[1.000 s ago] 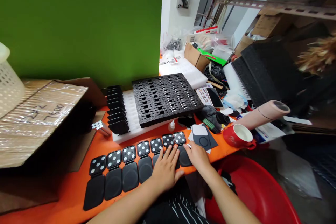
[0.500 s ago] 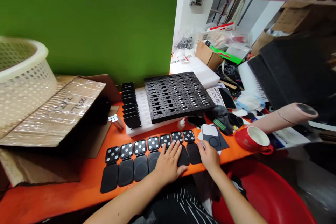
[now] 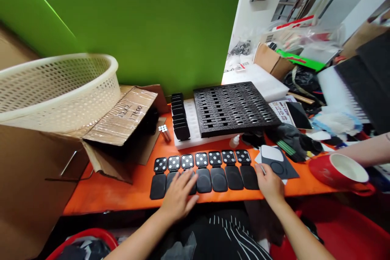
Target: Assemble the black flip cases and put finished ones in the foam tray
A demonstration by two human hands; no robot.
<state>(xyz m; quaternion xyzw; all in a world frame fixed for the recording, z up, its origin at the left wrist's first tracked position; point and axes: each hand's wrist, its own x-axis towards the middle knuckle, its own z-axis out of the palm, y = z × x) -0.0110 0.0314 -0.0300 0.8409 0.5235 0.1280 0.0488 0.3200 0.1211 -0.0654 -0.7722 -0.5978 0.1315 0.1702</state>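
Observation:
A row of several black hinged pieces lies unfolded along the orange table (image 3: 137, 187). Each has a small square flap with white dots, like the rightmost flap (image 3: 243, 156), joined to a larger rounded dark pad (image 3: 219, 179). My left hand (image 3: 178, 195) is open, fingers spread over the pads near the row's left end, partly covering them. At the other end, my right hand (image 3: 270, 183) is closed beside the rightmost pad (image 3: 249, 177). Between its thumb and fingers shows a thin silvery object (image 3: 263, 170), too small to name.
Behind the row, a slotted black foam tray (image 3: 234, 107) rests on white foam, beside a line of upright black pieces (image 3: 180, 118). A small white bottle (image 3: 234, 141) stands in front. A red mug (image 3: 330, 172) is at right, a cardboard box (image 3: 122, 120) and white basket (image 3: 100, 85) at left.
My view has turned left. Along the row, my left hand has slid from the right-hand pads towards the left end, fingers spread. My right hand stays by the rightmost pad.

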